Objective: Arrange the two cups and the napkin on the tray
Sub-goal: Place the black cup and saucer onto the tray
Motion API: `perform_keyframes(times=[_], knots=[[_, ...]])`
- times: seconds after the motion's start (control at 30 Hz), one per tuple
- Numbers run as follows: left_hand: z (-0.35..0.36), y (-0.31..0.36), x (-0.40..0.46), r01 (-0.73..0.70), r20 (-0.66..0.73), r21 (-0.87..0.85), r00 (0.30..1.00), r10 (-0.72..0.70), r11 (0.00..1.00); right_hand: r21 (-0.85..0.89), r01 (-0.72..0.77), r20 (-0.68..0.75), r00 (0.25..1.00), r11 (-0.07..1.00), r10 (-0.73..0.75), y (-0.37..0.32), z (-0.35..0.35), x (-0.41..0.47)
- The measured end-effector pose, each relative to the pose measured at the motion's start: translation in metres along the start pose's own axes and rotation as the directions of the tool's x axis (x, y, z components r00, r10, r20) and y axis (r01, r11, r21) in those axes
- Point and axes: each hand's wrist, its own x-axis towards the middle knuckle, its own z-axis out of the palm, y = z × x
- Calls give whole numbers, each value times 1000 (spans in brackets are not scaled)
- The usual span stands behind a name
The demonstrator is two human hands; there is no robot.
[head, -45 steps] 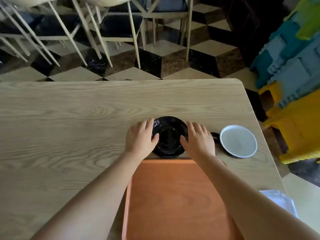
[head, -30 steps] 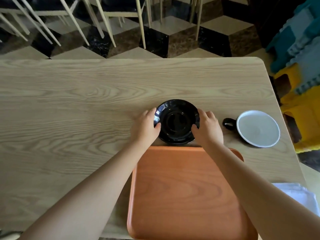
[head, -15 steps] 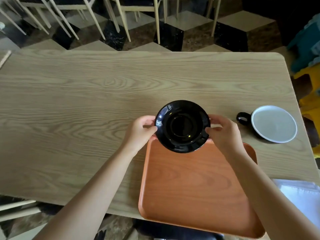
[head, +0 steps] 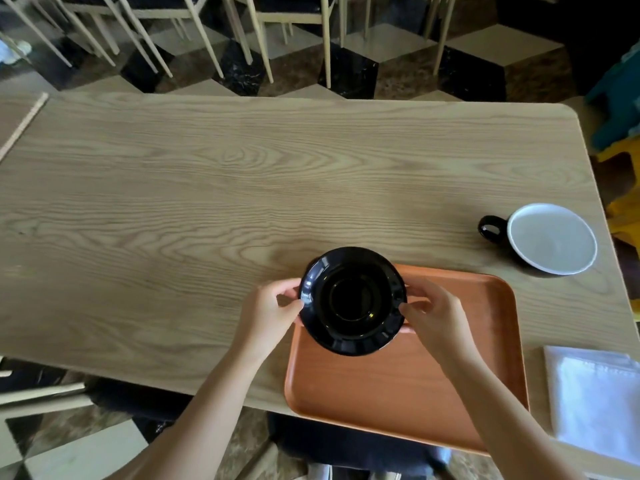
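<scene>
A glossy black cup on its black saucer (head: 351, 301) hangs over the far left corner of the orange tray (head: 415, 375). My left hand (head: 273, 311) grips the saucer's left rim and my right hand (head: 433, 317) grips its right rim. A second cup (head: 550, 237), black outside and white inside with a black handle, stands on the table to the right, beyond the tray. A white folded napkin (head: 595, 400) lies at the near right, beside the tray.
The light wooden table (head: 242, 188) stretches to the left and far side. Its near edge runs under the tray, which juts past it. Chair legs (head: 207, 36) stand on the chequered floor behind. Coloured plastic stools (head: 620, 98) sit off the right end.
Both hands lifted the black cup and saucer off the table and brought it toward me, over the tray's far left corner. The view tilted down and back.
</scene>
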Motion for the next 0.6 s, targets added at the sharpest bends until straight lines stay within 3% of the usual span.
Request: perform_keyframes(times=[0.43, 0.6], knots=[[-3, -1, 7, 78, 116, 56, 990, -85, 995, -50, -15, -25, 1000, 999, 14, 6, 2, -3], [-6, 2, 7, 58, 115, 164, 990, -78, 985, -227, 18, 17, 1000, 974, -15, -2, -3, -3]])
